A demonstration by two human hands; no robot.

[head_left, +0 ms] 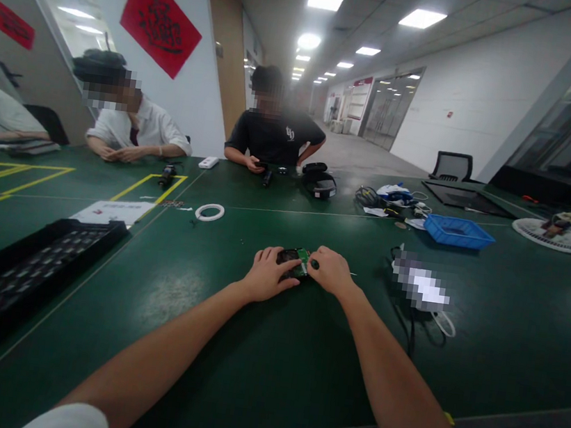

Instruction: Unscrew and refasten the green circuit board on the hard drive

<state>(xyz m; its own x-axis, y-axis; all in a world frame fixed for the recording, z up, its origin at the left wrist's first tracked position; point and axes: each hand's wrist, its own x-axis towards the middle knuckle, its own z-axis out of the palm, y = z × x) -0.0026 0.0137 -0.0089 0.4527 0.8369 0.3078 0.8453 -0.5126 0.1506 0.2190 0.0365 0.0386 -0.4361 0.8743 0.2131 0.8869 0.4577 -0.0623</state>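
On the green table, straight ahead, lies a small dark device with a bare green circuit board (302, 255) at its right end. My left hand (267, 275) lies over its left side, with fingers and thumb spread around it and holding it down. At the right end, my right hand (333, 271) is closed in a pinch, its fingertips close against the board. A small dark green piece shows between those fingers, and a thin light bit sticks out beyond the hand. What exactly it is, I cannot make out.
A long black tray (30, 272) stands on the left, with a white tape ring (210, 212) further in. To the right are a pixelated bright object with cables (421, 284), a blue bin (459, 232) and a white fan grille (549, 233). Several people sit across the table.
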